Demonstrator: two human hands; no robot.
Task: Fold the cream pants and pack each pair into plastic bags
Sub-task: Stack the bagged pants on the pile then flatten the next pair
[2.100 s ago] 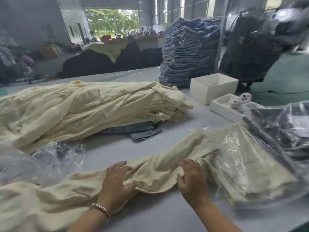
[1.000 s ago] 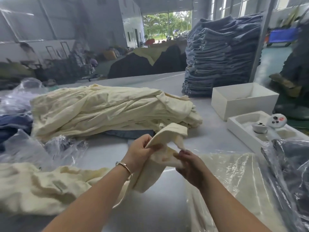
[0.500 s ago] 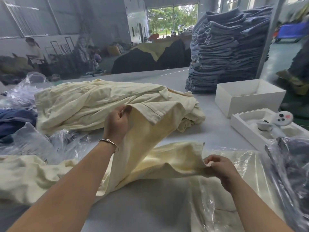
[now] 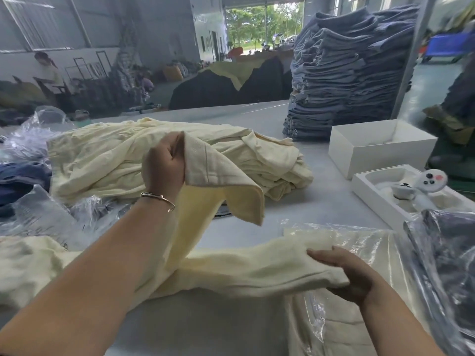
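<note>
Since a moment ago: one leg end of soft cream cotton pants [image 4: 231, 273] raised higher, clenched in left hand [image 4: 164, 165]; other end pinched by right hand [image 4: 341, 273], lowered over near-right clear plastic bag [image 4: 359, 317]. Folding under way, bagging pending.

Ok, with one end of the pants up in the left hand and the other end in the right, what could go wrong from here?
1. The left hand holds the cream pants up by one corner only; the loose flap may fold in crooked.
2. The right hand works right over a bagged pair, so it might drag that bag askew.
3. The lifted end hangs near the cream pile and could catch on it.
</note>
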